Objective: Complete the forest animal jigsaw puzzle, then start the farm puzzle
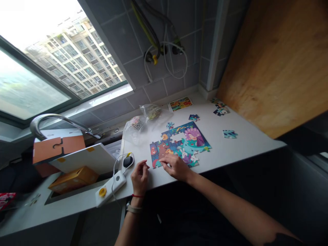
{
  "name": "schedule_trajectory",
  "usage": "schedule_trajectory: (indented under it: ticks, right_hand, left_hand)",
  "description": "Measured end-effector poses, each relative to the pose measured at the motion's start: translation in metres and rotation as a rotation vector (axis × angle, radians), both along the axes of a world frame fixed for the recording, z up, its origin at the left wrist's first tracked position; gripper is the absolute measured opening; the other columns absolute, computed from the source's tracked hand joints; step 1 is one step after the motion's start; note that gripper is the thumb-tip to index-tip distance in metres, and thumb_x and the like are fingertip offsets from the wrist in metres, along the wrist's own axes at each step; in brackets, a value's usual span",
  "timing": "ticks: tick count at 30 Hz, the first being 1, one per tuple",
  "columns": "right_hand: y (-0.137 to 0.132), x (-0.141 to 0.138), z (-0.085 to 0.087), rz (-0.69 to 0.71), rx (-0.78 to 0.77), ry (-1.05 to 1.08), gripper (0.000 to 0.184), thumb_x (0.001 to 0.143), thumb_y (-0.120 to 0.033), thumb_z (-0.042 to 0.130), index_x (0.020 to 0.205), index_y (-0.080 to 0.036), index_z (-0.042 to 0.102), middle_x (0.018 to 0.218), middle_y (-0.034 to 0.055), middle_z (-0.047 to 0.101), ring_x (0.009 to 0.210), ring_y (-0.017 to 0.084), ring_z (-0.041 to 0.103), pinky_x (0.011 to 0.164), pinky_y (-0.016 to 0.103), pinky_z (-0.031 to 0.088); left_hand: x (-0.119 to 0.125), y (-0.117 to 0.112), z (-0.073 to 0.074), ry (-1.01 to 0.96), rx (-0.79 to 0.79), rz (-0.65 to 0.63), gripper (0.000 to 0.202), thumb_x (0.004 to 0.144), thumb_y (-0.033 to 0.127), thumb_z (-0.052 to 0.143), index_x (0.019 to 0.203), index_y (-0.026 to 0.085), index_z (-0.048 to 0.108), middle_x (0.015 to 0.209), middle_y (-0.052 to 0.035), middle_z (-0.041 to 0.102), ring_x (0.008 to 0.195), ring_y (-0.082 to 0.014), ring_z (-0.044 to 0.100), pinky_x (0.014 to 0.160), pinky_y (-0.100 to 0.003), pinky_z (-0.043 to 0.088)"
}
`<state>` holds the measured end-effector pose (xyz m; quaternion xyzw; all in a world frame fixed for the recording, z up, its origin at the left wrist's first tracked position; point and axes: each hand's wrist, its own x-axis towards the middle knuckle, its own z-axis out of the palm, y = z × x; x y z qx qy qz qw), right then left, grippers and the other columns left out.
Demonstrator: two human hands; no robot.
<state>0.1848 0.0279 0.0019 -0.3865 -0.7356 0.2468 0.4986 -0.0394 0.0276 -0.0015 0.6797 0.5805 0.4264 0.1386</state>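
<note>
A partly assembled jigsaw puzzle (191, 145) with cartoon animals lies on the white counter, with a gap near its upper middle and uneven edges. Over its lower left part reaches my right hand (176, 166); the index finger and thumb are apart, their tips at the puzzle surface, and no loose piece shows between them. Beside the puzzle's lower left corner rests my left hand (140, 176), its fingers curled in and nothing visible in them. Loose puzzle pieces lie around: a small one (169, 125) above, a joined cluster (194, 118) behind, another (230, 134) to the right.
Clear plastic bags (153, 112) with puzzle pieces stand behind, near a picture card (180, 104). More pieces (219, 107) lie at the back right. A power strip (111, 188), a black earbud-like case (127, 161), a cardboard box (74, 179) and a faucet (64, 118) are leftward.
</note>
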Motion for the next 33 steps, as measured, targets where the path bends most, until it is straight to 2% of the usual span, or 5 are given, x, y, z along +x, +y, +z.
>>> schedule_trajectory:
  ticks: [8,16,19,25,33]
  right_hand:
    - [-0.017,0.061,0.006,0.059,0.016,-0.067,0.02,0.101,-0.016,0.062,0.113,-0.02,0.077,0.104,0.0071,0.082,0.098,0.02,0.076,0.093,0.032,0.06]
    - [-0.031,0.256,-0.001,-0.647,-0.116,-0.565,0.035,0.098,-0.03,0.066,0.131,-0.018,0.071,0.12,0.0185,0.069,0.109,0.037,0.067,0.095,0.052,0.059]
    - [-0.024,0.298,-0.005,-0.727,-0.18,-0.658,0.05,0.094,-0.04,0.073,0.136,-0.013,0.067,0.124,0.0207,0.065,0.107,0.039,0.067,0.093,0.054,0.059]
    - [-0.01,0.319,-0.004,-0.672,-0.227,-0.638,0.041,0.096,-0.042,0.067,0.129,-0.018,0.07,0.121,0.0142,0.063,0.096,0.03,0.071,0.079,0.041,0.061]
    - [-0.012,0.33,-0.009,-0.757,-0.196,-0.645,0.041,0.102,-0.049,0.053,0.115,-0.017,0.076,0.12,0.0202,0.067,0.092,0.037,0.07,0.073,0.051,0.06]
  left_hand:
    - [0.003,0.003,-0.001,0.145,-0.093,0.033,0.032,0.094,0.045,0.06,0.103,0.019,0.077,0.078,-0.0012,0.079,0.067,-0.0187,0.075,0.065,-0.027,0.058]
    - [-0.001,0.007,-0.008,0.322,-0.058,0.094,0.033,0.092,0.044,0.058,0.102,0.02,0.079,0.081,-0.0027,0.079,0.07,-0.0203,0.074,0.069,-0.029,0.058]
    - [-0.001,0.007,-0.008,0.356,-0.033,0.086,0.032,0.092,0.043,0.057,0.101,0.02,0.078,0.081,-0.0031,0.079,0.069,-0.0203,0.073,0.068,-0.029,0.059]
    - [0.005,0.006,-0.005,0.381,-0.02,0.102,0.031,0.093,0.041,0.056,0.098,0.019,0.077,0.078,-0.0028,0.077,0.064,-0.018,0.071,0.065,-0.027,0.057]
    - [0.015,0.001,0.0,0.41,-0.003,0.074,0.031,0.1,0.042,0.055,0.104,0.018,0.074,0.087,-0.0063,0.075,0.074,-0.0196,0.07,0.072,-0.031,0.059]
